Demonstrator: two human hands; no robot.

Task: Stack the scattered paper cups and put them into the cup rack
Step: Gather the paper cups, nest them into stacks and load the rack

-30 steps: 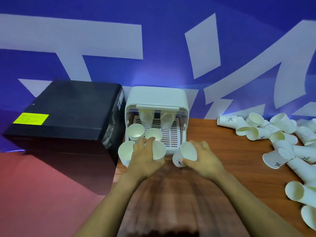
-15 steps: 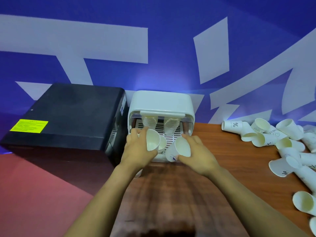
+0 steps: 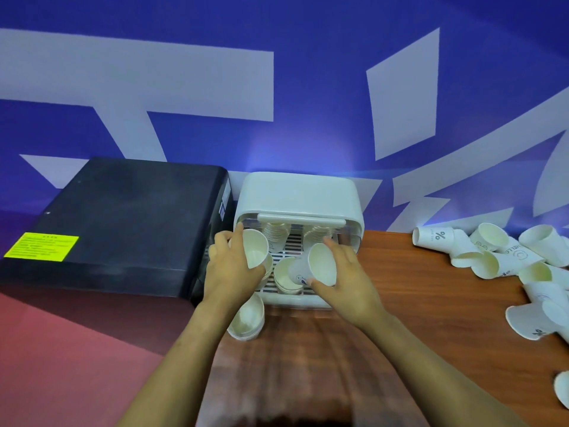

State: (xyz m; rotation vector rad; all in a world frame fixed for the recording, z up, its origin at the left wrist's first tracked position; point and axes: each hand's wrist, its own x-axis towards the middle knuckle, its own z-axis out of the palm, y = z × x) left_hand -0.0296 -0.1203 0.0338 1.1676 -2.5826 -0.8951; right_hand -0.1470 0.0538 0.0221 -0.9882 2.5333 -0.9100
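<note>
I observe both hands raised at the open front of the cup rack (image 3: 297,195), each one closed around a single paper cup.

Left hand (image 3: 229,272): fingers wrapped around the left cup (image 3: 255,248), which is tilted with its mouth facing me. This cup sits at the rack's left front corner, just above the slatted tray (image 3: 292,241).

Right hand (image 3: 345,282): thumb below and fingers above the right cup (image 3: 317,268), also tilted mouth toward me. A small blue print shows on its wall. This cup hangs over the front middle of the tray, directly above a short stack of cups (image 3: 284,278) standing in the rack.

The two held cups are near each other but not touching. The hands are apart, one at each side of the rack opening.

Inside the rack, at the back, I see two inverted stacks (image 3: 277,234) under the raised clear lid. A further nested stack (image 3: 248,318) lies on the wooden table (image 3: 431,303) just in front of the rack's left corner, under my left wrist.

The scattered cups (image 3: 492,254) lie on their sides in a heap at the table's far right, well apart from both hands.

A black box (image 3: 123,223) with a yellow label (image 3: 41,246) stands just beside the rack on its left.
</note>
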